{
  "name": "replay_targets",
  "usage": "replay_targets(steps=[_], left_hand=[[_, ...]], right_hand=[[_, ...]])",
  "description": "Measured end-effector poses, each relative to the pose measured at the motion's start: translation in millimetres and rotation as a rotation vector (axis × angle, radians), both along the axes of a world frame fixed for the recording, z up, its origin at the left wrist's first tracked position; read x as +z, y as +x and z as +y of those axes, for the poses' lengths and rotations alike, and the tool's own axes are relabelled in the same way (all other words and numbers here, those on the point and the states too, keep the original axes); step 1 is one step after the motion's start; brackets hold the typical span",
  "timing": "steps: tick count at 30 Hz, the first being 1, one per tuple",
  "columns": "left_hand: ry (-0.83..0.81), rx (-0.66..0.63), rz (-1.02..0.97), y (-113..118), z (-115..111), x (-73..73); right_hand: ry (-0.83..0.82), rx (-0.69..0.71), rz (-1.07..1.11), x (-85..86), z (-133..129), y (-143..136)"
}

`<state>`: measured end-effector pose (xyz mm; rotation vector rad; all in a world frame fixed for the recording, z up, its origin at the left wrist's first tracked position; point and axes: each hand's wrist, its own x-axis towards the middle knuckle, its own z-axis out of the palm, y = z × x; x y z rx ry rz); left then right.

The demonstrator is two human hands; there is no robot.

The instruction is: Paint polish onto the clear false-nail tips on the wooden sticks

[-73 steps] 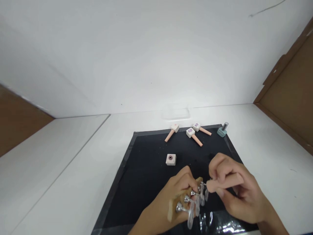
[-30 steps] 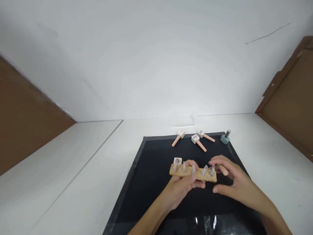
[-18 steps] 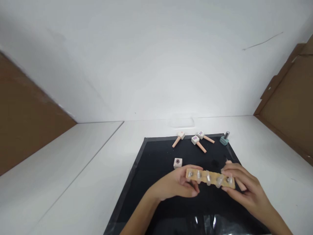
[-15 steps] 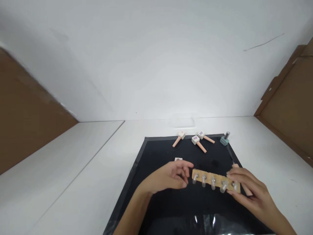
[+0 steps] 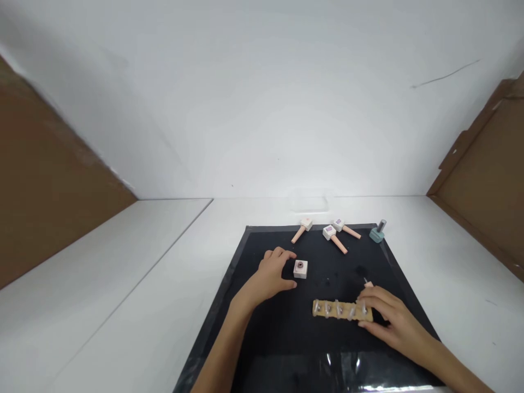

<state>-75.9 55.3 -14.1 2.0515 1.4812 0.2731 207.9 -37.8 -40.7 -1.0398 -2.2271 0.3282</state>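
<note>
Around the black mat's (image 5: 282, 341) centre, the left hand (image 5: 268, 277) sits at ten o'clock, thumb and fingers spread wide beside the open bottle (image 5: 300, 269). At three, the right hand (image 5: 387, 315) pinches the far-right end of the tan strip (image 5: 345, 309) (a pink brush cap (image 5: 368, 284) pokes past its fingers). The white table (image 5: 135, 295) spreads around; the white wall (image 5: 262, 109) rises at twelve.

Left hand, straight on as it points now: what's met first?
Likely the uncapped white bottle, right in front of the left hand's open grasp. Hand height over the black mat is unclear, so it might pass above.
</note>
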Motion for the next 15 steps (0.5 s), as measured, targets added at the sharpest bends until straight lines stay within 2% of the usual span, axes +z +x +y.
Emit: replay_targets(steps=[3, 8, 15], left_hand=[[0.017, 0.01, 0.062, 0, 3, -6.0], [0.019, 0.01, 0.045, 1, 6, -13.9], [0.021, 0.001, -0.069, 3, 8, -16.0]], right_hand=[[-0.061, 0.016, -0.073, -2.9, 6, -4], [-0.154, -0.01, -0.202, -6.0, 10, -8], [-0.167, -0.048, -0.141, -9.3, 12, 15]])
